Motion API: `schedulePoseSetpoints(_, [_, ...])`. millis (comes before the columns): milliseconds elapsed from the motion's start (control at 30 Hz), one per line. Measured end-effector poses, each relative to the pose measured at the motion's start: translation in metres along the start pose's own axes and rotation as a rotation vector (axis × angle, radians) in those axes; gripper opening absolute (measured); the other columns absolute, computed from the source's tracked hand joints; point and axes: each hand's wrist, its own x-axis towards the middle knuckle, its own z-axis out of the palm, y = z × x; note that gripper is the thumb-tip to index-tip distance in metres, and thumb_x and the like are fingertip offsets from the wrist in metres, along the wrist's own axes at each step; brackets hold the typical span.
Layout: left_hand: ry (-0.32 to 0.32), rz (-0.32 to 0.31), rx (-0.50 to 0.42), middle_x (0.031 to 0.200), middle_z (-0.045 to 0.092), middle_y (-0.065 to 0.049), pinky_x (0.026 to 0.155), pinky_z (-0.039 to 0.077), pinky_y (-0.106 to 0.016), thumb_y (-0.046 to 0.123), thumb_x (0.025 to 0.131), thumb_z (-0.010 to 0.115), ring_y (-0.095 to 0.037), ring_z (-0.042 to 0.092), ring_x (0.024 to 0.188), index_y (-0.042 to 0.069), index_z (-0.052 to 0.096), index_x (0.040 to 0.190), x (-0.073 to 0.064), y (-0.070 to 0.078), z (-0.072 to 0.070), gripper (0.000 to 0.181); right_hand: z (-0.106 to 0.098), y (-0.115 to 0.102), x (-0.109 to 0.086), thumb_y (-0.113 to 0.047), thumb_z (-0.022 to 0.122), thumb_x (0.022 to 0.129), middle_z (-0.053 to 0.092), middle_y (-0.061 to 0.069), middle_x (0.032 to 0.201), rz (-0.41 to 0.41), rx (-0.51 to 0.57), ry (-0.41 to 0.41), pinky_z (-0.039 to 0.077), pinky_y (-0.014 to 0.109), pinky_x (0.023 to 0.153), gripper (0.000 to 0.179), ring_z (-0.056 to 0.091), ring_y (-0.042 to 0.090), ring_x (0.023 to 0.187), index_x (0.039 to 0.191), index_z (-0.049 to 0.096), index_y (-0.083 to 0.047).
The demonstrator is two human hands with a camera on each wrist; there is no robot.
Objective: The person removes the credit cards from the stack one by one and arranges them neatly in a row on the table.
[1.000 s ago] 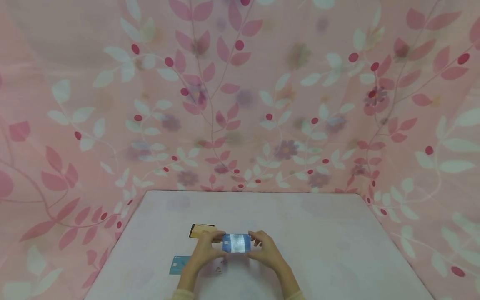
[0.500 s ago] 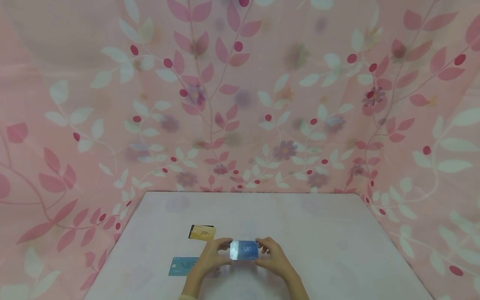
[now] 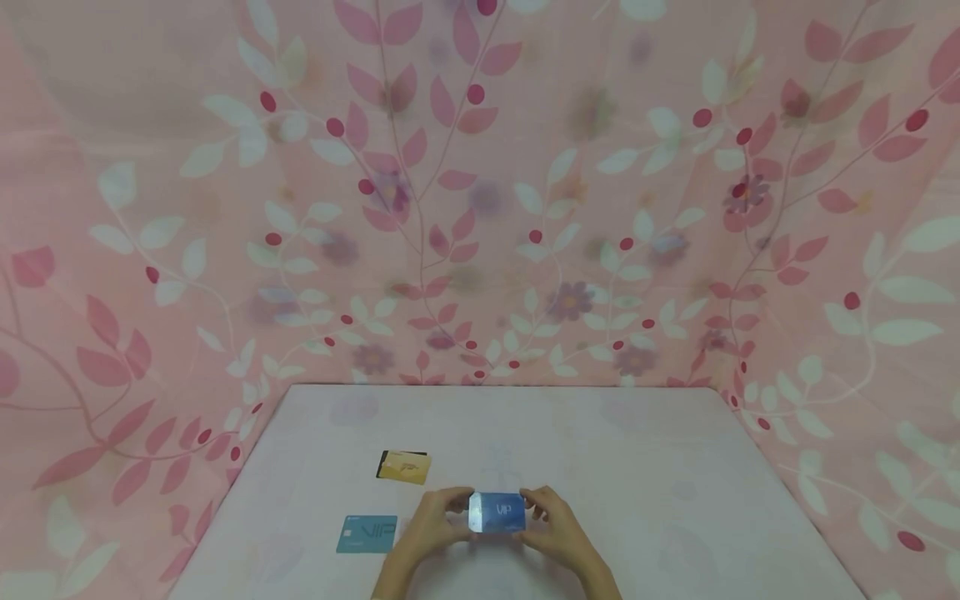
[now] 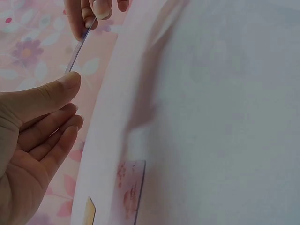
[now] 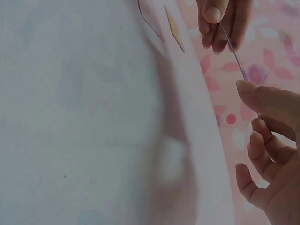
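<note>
A blue card (image 3: pixel 498 513) with "VIP" on its face is held up over the table, tilted toward the head camera, with glare along its left end. My left hand (image 3: pixel 437 527) pinches the left end between thumb and fingers. At the opposite end my right hand (image 3: pixel 555 528) grips it the same way. Both wrist views catch the card almost edge-on, as a thin line (image 4: pixel 78 52) between the two hands. In the right wrist view, the right thumb (image 5: pixel 255 96) presses one side while the lower fingers stay loosely curled.
Left of my hands, a teal VIP card (image 3: pixel 365 534) lies flat on the white-covered table (image 3: pixel 637 467). Farther back, a gold card (image 3: pixel 407 467) overlaps a black one. A pale card with reddish print (image 4: pixel 129 194) lies near the left hand. Floral pink cloth (image 3: pixel 480 208) surrounds the table.
Both hands have brought the blue card rightward and nearer the body. Its glare has shifted from the middle to the left end, and "VIP" became readable. More of the teal card shows.
</note>
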Motion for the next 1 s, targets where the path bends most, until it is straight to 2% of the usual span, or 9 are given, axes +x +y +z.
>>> schedulePoseSetpoints(367, [-0.013,0.034,0.030,0.105,0.068,-0.014,0.081,0.053,-0.031,0.010,0.064,0.083,-0.017,0.065,0.090,-0.007,0.059,0.117,-0.004,-0.006,0.014,0.060,0.005,0.010,-0.014,-0.009,0.080,0.069,0.054,0.006,0.095,-0.084,-0.032,0.023,0.049,0.025,0.068,0.057,0.053,0.020,0.078,0.116,0.055,0.013])
schedulePoseSetpoints(500, [-0.023,0.015,0.033,0.107,0.068,-0.013,0.082,0.052,-0.033,0.011,0.065,0.083,-0.019,0.064,0.093,-0.006,0.059,0.118,-0.005,-0.007,0.019,0.060,0.007,0.015,-0.018,-0.009,0.079,0.070,0.054,0.006,0.096,-0.111,-0.041,0.030,0.049,0.025,0.069,0.057,0.053,0.020,0.079,0.116,0.055,0.013])
schedulePoseSetpoints(667, [-0.024,0.022,0.061,0.107,0.068,-0.014,0.087,0.050,-0.040,0.012,0.063,0.084,-0.024,0.064,0.097,-0.005,0.060,0.115,-0.006,-0.008,0.025,0.060,0.008,0.020,-0.024,-0.012,0.078,0.071,0.055,0.007,0.095,-0.127,-0.068,0.042,0.050,0.025,0.070,0.056,0.054,0.019,0.080,0.115,0.055,0.013])
schedulePoseSetpoints(833, [-0.037,-0.018,0.041,0.107,0.068,-0.014,0.090,0.048,-0.043,0.010,0.063,0.083,-0.025,0.064,0.098,-0.004,0.061,0.115,-0.008,-0.010,0.030,0.058,0.010,0.024,-0.030,-0.016,0.077,0.073,0.056,0.006,0.096,-0.107,-0.087,0.034,0.050,0.025,0.072,0.056,0.054,0.017,0.082,0.116,0.055,0.011])
schedulePoseSetpoints(1000, [-0.054,-0.053,0.005,0.108,0.068,-0.014,0.091,0.047,-0.046,0.011,0.065,0.083,-0.024,0.065,0.099,-0.003,0.060,0.116,-0.009,-0.013,0.033,0.058,0.010,0.027,-0.031,-0.019,0.077,0.073,0.055,0.003,0.098,-0.047,-0.075,0.007,0.049,0.026,0.075,0.058,0.053,0.013,0.085,0.117,0.055,0.010])
